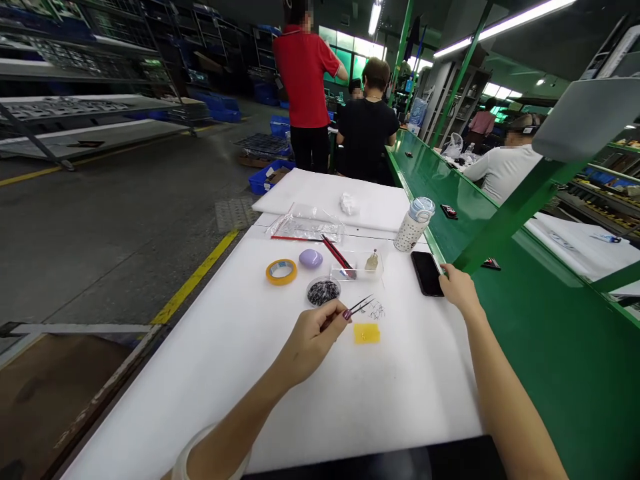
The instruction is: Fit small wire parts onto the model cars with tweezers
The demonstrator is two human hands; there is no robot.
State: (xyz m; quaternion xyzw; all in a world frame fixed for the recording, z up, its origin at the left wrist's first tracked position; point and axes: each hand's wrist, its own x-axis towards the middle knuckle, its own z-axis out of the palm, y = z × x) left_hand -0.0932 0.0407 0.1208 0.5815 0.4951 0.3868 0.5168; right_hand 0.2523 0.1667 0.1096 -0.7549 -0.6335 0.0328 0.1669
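Two hands: I see both over the white table (250,373).
Left hand (313,337): my fingers (340,315) are pinched around black tweezers (361,306).
Tweezers: they run from my fingertips up and to the right, tips over a scatter of small dark pins (376,310).
Yellow pad (367,333): just below the tweezer tips, right of my left fingers.
Dish (323,291): round, full of dark pins, just above my left fingers.
Right hand (459,288): fingers curled at the phone (427,273); whether they grip it I cannot tell.
Tape (281,271): well left of the dish.
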